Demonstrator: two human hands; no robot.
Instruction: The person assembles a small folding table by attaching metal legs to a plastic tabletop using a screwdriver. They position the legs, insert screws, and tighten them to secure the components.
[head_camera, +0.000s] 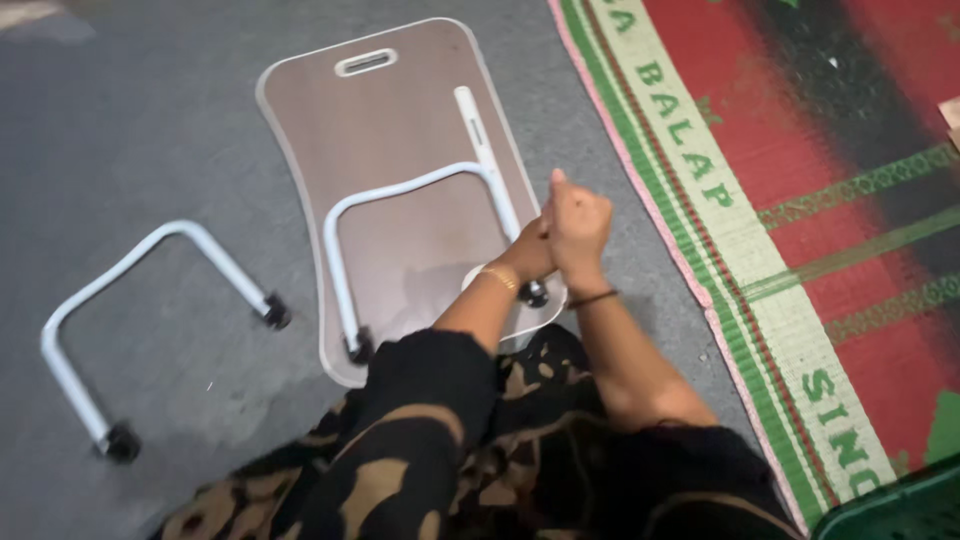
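A brown board (400, 150) with rounded corners and a slot handle near its far edge lies flat on the grey floor (140, 130), underside up; a white tube leg (400, 190), bent into a U, lies across it, its two ends carrying small black caps, one at the board's near left edge and one just below the hands; a straight white bar (480, 135) runs along the board's right side and meets the leg's far corner. The right hand (578, 228) is above the board's near right corner, its grip clenched into a fist with the thumb up, the fingers curled tight; whatever is inside the fist is hidden, so I cannot tell what it grasps; a dark band sits on that wrist. The left hand (528, 252) is tucked just behind and beneath the right, touching it, close to the leg where it runs down toward the black cap; the right fist covers its fingers, so I cannot tell whether its grip is closed or loose; a gold bangle is on that wrist. A second leg (150, 290), the same white U shape with black caps, lies well apart on the floor to the left, touching nothing else. A woven mat (800, 200) in red and green with a pale border lies to the right of the board, near but not under it. The person's dark patterned clothing fills the near edge.
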